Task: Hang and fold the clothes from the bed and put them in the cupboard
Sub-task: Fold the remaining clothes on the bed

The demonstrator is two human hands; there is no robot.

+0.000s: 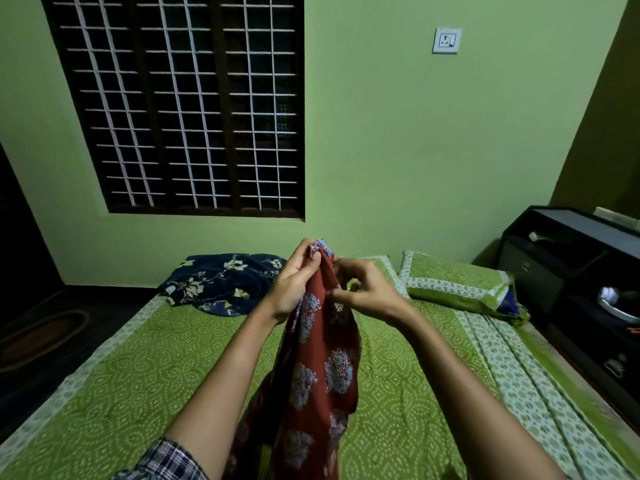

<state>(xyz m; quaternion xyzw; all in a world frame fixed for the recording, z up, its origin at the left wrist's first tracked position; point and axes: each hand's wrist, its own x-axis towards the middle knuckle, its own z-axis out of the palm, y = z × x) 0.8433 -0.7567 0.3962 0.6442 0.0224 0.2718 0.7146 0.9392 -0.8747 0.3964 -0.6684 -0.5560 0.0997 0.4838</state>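
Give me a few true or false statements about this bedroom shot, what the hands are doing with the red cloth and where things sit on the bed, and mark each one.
1. The left hand and right hand both hold the red floral garment. True.
2. The garment lies folded flat on the bed. False: it hangs unfolded from the hands over the bed.
3. A navy floral cloth lies at the bed's far end, left of the hands. True.
4. The green pillow sits on the bed's left side. False: it is on the right.
5. The wall socket is left of the window. False: it is to the right.
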